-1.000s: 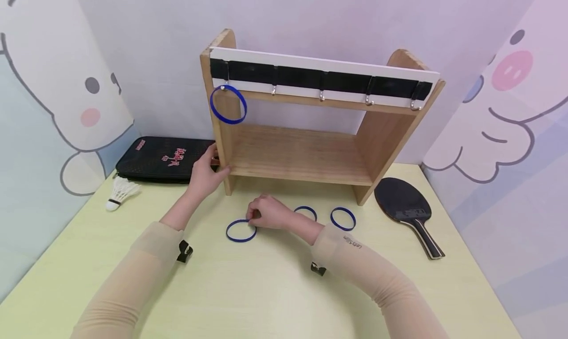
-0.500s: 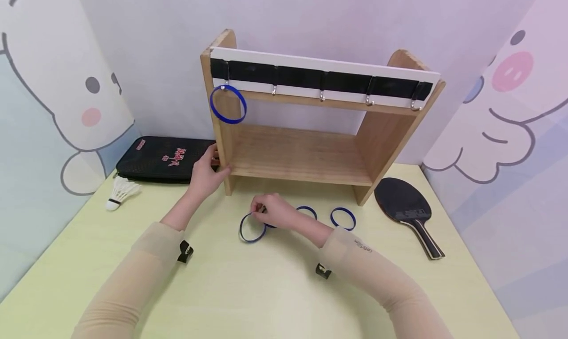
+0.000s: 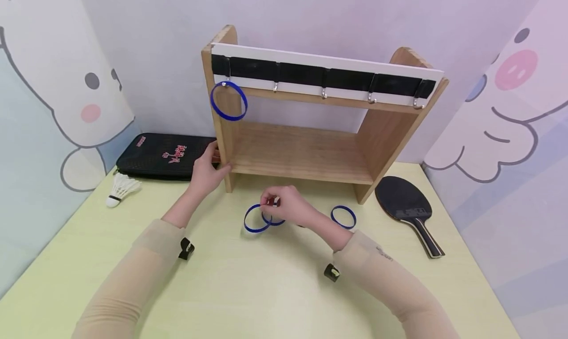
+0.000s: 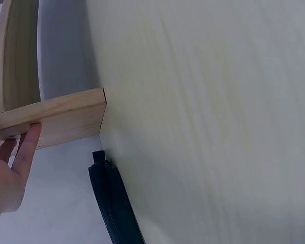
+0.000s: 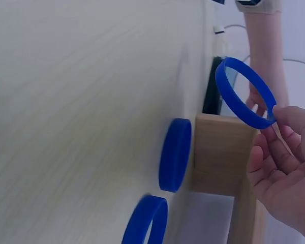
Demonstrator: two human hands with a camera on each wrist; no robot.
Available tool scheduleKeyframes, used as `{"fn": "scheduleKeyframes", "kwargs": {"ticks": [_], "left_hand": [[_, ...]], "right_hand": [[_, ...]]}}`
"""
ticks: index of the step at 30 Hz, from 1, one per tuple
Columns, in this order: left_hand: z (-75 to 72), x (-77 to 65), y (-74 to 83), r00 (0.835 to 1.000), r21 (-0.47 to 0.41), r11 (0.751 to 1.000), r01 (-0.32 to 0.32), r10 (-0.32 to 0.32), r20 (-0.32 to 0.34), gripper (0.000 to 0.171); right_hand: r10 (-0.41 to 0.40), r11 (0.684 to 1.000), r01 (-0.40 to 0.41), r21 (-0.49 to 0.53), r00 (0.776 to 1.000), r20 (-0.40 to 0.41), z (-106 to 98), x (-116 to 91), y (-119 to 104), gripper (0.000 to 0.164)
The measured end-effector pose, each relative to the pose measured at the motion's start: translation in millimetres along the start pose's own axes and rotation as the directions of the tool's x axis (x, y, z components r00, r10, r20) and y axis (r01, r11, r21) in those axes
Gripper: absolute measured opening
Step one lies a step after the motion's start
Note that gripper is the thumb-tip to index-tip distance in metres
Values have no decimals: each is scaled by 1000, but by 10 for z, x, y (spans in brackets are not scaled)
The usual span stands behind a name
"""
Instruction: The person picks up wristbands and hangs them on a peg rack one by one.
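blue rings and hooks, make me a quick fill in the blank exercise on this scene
The ring pinched by the right hand is coloured ____.
The left hand grips a stand made of ____.
Of the five hooks, ____ bears a hanging ring.
In the head view, the black paddle lies to the ____ of the stand.

Missing words: blue; wood; one; right.

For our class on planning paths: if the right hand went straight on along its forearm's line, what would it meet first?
Likely the right hand would meet the rack's left side panel, near the left hand gripping it; depth is unclear.
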State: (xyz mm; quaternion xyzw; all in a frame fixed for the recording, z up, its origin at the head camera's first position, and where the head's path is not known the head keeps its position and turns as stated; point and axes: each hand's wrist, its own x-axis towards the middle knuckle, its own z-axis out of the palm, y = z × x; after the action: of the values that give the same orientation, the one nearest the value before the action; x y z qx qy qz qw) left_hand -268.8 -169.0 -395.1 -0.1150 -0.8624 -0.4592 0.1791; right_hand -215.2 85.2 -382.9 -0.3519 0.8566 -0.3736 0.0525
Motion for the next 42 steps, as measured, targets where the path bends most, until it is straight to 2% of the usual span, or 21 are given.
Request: {"fn": "scheduleKeyframes", "kwargs": {"ticks": [7,15,20,23,28,35,42], "left_hand": [[12,4,-19,1000,-6,1000,2,-2,-4,64],[11,8,2,1000,-13,1000,-11,11,-3,63],[15,7,3,1000,-17,1000,-8,8,1,63],[15,6,-3,1000,-18,1000,-5,5,-2,63],[0,3,-1,1000,-19,1000,-6,6,-6,64],[-12,-3,10,1000,-14,1000,-8,8,-2,64],[-4,-3,3,1000,-21,1000,-8,8,-6,64]], "right_hand": [[-34,999,37,27,994,-107,-227,-122,-52,6],[-14,994,38,107,976,-217,-452,-288,-165,8],[38,984,12,178,960,-279,-539,-357,-286,10],[14,971,66,228,942,-334,-601,-373,-363,11],[-33,937,181,297,896,-443,-735,-359,-466,13],[-2,872,282,401,820,-573,-896,-259,-605,16],[27,835,358,417,731,-681,-990,-124,-723,12]]}}
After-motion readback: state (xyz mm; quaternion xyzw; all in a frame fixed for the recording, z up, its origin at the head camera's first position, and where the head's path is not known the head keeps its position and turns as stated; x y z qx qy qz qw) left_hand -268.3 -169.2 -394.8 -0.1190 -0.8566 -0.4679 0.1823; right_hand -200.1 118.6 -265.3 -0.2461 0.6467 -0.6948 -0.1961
